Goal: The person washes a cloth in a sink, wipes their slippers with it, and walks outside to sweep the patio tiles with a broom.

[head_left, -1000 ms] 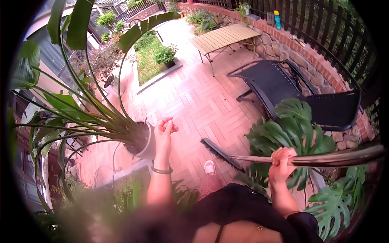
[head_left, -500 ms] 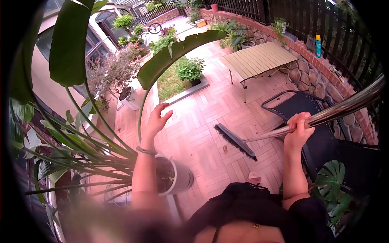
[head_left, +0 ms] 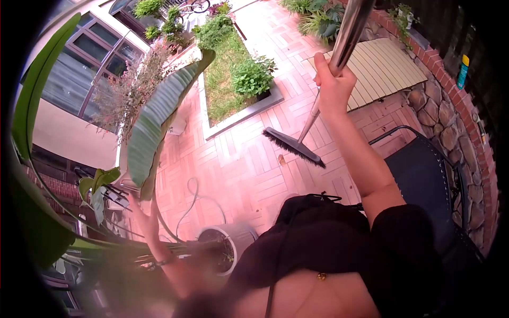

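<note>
Holding the broom [head_left: 294, 147] by its likely stiff, slick pole [head_left: 353, 33], our right hand [head_left: 335, 88] curls round; our left hand's [head_left: 143, 213] grip is unclear.

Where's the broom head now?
Head view, just right of centre: the broom head shows against the tiled floor, below the right hand, beside a brown leaf.

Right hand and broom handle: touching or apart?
Touching. The head view shows the right hand closed around the broom handle, which emerges above and below it.
</note>
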A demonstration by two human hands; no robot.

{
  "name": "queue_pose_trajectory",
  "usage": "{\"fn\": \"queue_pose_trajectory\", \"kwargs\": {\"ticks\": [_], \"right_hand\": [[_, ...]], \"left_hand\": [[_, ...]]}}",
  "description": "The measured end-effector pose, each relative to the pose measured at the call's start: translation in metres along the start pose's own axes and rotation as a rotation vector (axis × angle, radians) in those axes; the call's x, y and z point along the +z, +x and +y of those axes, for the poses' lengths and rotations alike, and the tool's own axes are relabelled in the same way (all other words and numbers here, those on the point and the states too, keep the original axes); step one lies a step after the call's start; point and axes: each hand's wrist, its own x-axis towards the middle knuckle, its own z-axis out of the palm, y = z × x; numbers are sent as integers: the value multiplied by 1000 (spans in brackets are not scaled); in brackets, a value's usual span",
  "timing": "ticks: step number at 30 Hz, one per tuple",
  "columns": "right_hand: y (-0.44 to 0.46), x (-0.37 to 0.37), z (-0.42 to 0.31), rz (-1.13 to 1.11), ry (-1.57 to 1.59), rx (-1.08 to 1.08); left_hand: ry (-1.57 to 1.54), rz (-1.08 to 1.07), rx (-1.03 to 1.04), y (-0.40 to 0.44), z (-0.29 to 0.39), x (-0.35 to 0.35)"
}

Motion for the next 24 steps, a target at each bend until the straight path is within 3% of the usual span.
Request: {"fn": "queue_pose_trajectory", "kwargs": {"ticks": [2, 4, 6, 8, 10, 12, 14, 16, 18, 20, 22, 24], "right_hand": [[45, 41, 44, -43, -93, -40], [87, 78, 90, -89, -90, -37], [124, 118, 126, -80, -56, 7], [175, 156, 172, -115, -84, -7], [219, 187, 211, -159, -120, 11], [266, 222, 234, -229, -113, 4], [316, 253, 250, -265, -65, -7], [375, 282, 265, -269, -266, 86], [421, 321, 269, -339, -85, -104], [476, 354, 285, -401, -44, 21], [527, 378, 302, -606, 61, 64], [573, 410, 325, -695, 120, 23]], "left_hand": [[-127, 25, -132, 0, 34, 39], [-255, 500, -214, 17, 69, 98], [148, 738, -188, 41, 32, 135], [323, 795, -398, 92, 43, 137], [1110, 901, -744, 122, 12, 148], [1252, 1010, -882, 149, -6, 160], [1128, 1046, -943, 178, -16, 179], [959, 1049, -1016, 204, -21, 206], [718, 1080, -1116, 225, -22, 236], [420, 1120, -1247, 243, -20, 271], [138, 1161, -1390, 259, -9, 308], [-169, 1194, -1563, 288, 8, 351]]}}
